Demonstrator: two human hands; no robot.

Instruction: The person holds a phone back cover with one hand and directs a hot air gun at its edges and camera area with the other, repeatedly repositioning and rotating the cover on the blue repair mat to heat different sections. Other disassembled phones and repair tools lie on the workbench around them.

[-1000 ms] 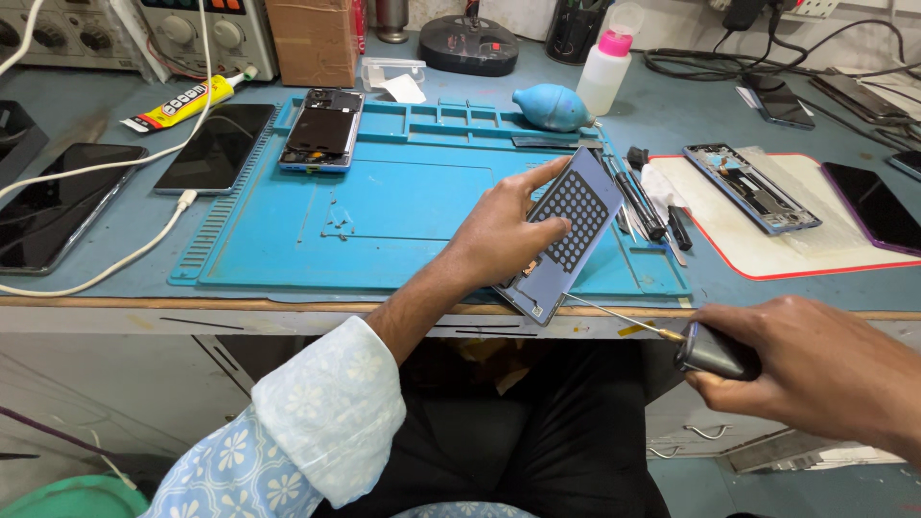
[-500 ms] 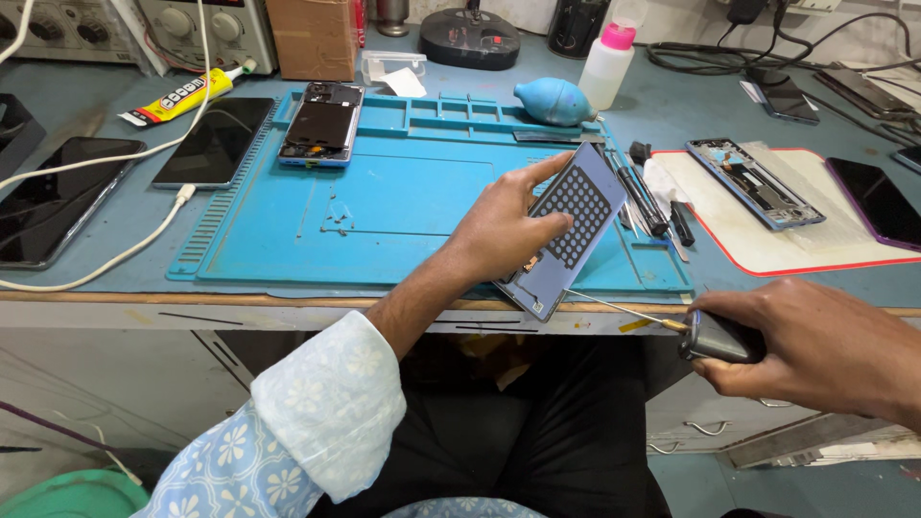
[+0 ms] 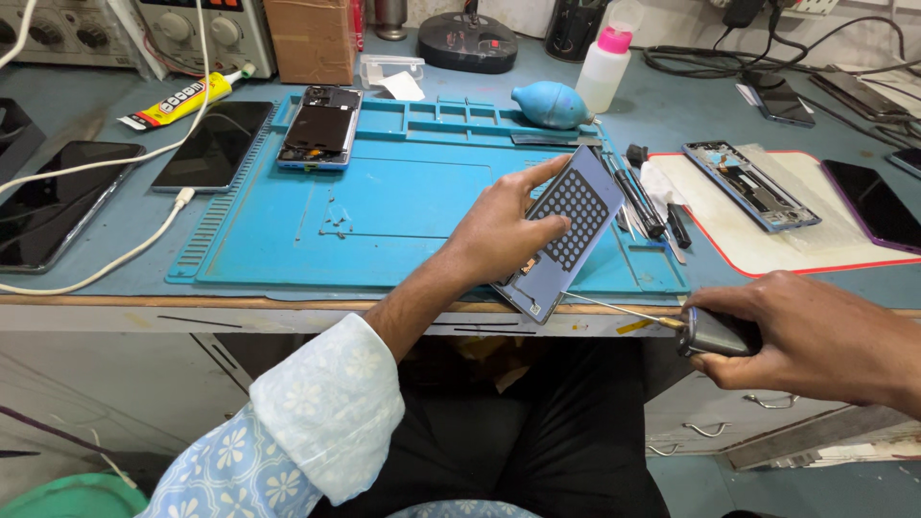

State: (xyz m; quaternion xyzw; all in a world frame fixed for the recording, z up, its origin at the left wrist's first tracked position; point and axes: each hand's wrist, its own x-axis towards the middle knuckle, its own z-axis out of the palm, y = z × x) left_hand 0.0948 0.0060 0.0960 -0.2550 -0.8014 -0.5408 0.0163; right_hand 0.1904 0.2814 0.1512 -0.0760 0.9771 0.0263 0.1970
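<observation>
Left hand [image 3: 504,230]: fingers [image 3: 549,175] spread over the upper face of a phone panel [image 3: 576,216], thumb underneath; firm hold. Panel propped at a tilt, lower corner resting at the front edge of the blue mat [image 3: 403,211], dotted grey side up.

Right hand [image 3: 815,341]: fingers wrapped tight round the dark handle of a tool [image 3: 715,334], out past the front edge of the table [image 3: 192,312]. Thin metal tip [image 3: 614,309] aimed at the panel's lower edge, close to it; contact not confirmable.

Recommended handling, as judged: keep the tip shallow and along the seam, not pointed into the face; brace the lower corner against the mat; apply light, steady pressure, since a thin panel is likely to flex or crack.

Edges and room:
- Panel corner overhanging the table front; risk of slipping off towards the lap.
- Right of panel: screwdrivers and tweezers [image 3: 638,197] just beside it, then a white pad [image 3: 758,249] carrying a phone frame [image 3: 748,187]. Little room that way.
- Left of panel: bare mat, with small loose screws [image 3: 336,221] near the middle; avoid sweeping these.
- Far side: opened phone [image 3: 319,128] and blue air blower [image 3: 549,104], well apart.
</observation>
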